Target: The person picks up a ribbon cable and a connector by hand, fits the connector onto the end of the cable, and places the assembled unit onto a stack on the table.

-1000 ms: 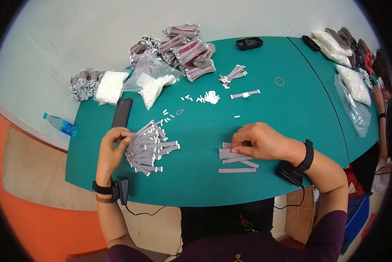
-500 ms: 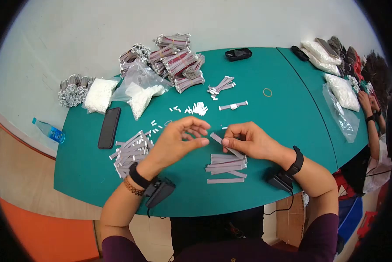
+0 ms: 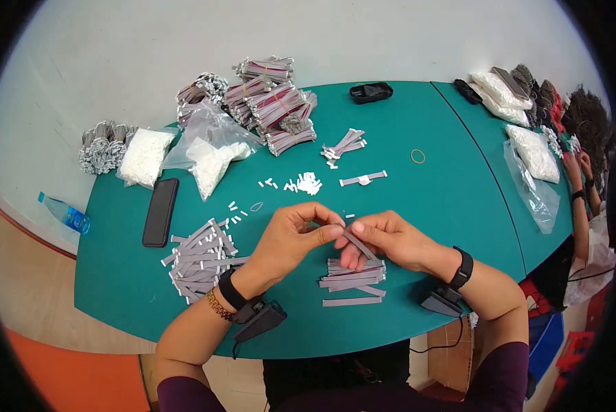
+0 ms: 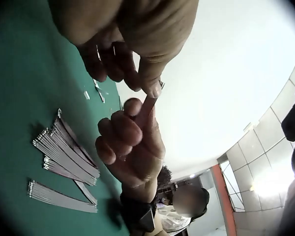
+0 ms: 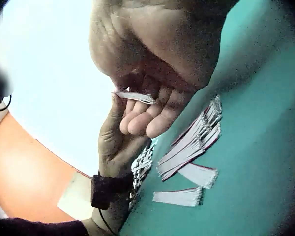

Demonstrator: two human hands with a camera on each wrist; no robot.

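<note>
Over the middle of the green table (image 3: 452,206) both hands meet on one grey ribbon cable strip (image 3: 357,245). My left hand (image 3: 332,230) pinches its upper end between thumb and forefinger. Lower down, my right hand (image 3: 352,238) grips the strip (image 4: 146,105), its other fingers curled beneath. In the right wrist view the strip (image 5: 135,97) juts out between the fingertips. Right under the hands lies a small stack of bare grey strips (image 3: 352,278). To the left is a pile of strips with white end connectors (image 3: 198,257).
Loose white connectors (image 3: 306,184) lie beyond the hands, and a black phone (image 3: 160,211) lies to the left. Bags of white parts (image 3: 212,154) and bundled cables (image 3: 273,96) fill the far side. Another person's hands (image 3: 582,175) work at the right edge. A water bottle (image 3: 64,213) lies off the table.
My left hand left the left pile and came across to the middle. My right hand lifted one strip off the small stack, and both hands now hold it.
</note>
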